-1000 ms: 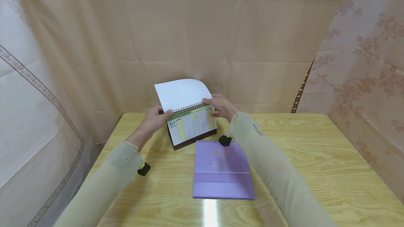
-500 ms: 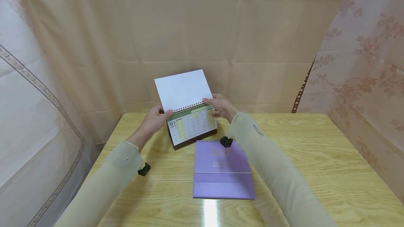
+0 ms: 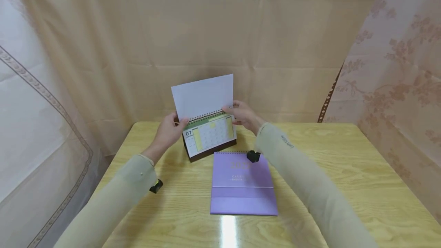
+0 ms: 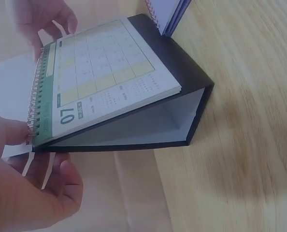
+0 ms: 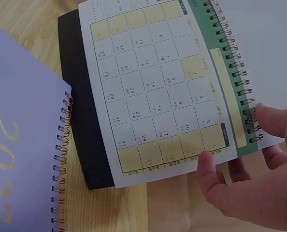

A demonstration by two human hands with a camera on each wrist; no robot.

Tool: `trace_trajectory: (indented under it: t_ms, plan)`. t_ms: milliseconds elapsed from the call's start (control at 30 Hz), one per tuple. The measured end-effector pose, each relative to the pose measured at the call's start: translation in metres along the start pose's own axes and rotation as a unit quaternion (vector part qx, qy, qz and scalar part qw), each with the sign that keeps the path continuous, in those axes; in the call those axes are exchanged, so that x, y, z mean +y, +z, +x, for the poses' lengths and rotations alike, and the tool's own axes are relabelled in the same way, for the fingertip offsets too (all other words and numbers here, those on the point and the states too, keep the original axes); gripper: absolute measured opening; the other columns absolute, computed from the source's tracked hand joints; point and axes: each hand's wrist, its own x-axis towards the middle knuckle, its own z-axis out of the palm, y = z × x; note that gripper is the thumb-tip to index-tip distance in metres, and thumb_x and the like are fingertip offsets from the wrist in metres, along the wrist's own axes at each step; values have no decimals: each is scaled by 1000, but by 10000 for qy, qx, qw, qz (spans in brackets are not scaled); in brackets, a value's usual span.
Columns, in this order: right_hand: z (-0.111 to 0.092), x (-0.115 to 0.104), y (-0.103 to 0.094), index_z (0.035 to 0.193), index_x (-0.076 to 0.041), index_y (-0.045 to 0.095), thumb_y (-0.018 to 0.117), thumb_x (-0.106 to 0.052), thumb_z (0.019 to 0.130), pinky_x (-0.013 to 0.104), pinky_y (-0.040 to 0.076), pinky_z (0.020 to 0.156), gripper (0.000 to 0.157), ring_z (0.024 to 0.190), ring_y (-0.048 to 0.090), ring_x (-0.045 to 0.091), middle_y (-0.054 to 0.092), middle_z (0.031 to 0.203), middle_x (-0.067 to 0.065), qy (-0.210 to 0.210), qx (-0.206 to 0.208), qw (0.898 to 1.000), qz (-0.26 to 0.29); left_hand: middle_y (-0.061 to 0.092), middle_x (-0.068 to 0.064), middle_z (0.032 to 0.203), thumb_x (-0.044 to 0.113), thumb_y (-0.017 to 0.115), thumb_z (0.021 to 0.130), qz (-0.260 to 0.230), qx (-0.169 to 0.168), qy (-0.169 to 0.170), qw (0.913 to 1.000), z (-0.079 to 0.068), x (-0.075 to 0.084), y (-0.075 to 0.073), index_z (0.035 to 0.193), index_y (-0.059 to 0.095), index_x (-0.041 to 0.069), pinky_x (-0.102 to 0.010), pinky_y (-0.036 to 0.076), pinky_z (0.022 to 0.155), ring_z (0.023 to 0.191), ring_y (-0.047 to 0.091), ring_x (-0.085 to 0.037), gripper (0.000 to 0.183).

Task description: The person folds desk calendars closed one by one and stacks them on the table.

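Observation:
A desk calendar (image 3: 210, 137) on a dark folding stand stands near the table's back edge, its 07 page facing me. Above the wire spiral (image 5: 240, 77) a blank white sheet (image 3: 203, 97) sticks up. My left hand (image 3: 169, 131) holds the calendar's top left corner, thumb in front by the spiral and fingers behind, as the left wrist view shows. At the top right corner my right hand (image 5: 250, 179) pinches the spiral edge, its thumb on the rings and one fingertip at the page's side. The stand's open triangular end (image 4: 148, 125) shows in the left wrist view.
A purple 2027 calendar (image 3: 242, 183) lies in front of the standing one, its spiral close to that stand's base. The wooden table (image 3: 327, 163) reaches back to a beige curtain (image 3: 206, 30). Patterned cloth (image 3: 406, 68) hangs at the right.
The white sheet, curved over at first, has straightened and now stands up behind the spiral, its top right corner further right. Both hands keep their hold at the corners.

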Motion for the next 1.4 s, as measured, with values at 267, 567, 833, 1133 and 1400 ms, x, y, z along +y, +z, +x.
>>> trace_trajectory:
  t_ms: [267, 567, 833, 1133, 1400]
  plan:
    - [-7, -6, -9, 146, -5, 43, 57, -19, 105, 46, 40, 107, 45, 122, 46, 29, 52, 134, 12, -54, -117, 9998, 170, 68, -18, 108, 24, 62, 103, 210, 231, 344, 9989, -4, -2, -6, 121, 64, -2, -40, 52, 80, 95, 63, -30, 32]
    - [-10, -1, -29, 144, -5, 41, 51, -35, 107, 49, 43, 105, 48, 131, 42, 36, 43, 144, 13, 96, -224, 9994, 226, 71, -14, 103, 17, 65, 101, 463, 119, 948, 9943, -7, -3, -8, 118, 69, 2, -43, 54, 80, 96, 65, -30, 23]
    - [-15, 1, -37, 134, -6, 44, 45, -47, 107, 41, 45, 90, 48, 101, 52, 27, 45, 133, 13, 93, -583, 9982, 103, 71, -10, 106, 19, 64, 101, 439, -176, 1204, 9916, -6, -4, -23, 114, 72, 6, -44, 55, 80, 98, 64, -27, 20]
    - [-20, -1, -41, 139, -2, 43, 32, -46, 110, 44, 47, 92, 54, 117, 51, 39, 47, 135, 19, -10, -942, 9955, 48, 71, -12, 112, 21, 66, 101, -156, -529, 1080, 9926, -8, -5, -36, 117, 69, 4, -41, 52, 81, 101, 63, -30, 24]
    - [-26, -1, -47, 143, -2, 40, 32, -46, 110, 50, 45, 98, 56, 127, 47, 44, 45, 142, 21, -192, -1366, 9904, -70, 68, -11, 113, 19, 65, 101, -183, -761, 893, 9929, -14, -5, -41, 116, 68, 4, -39, 51, 83, 104, 61, -28, 22]
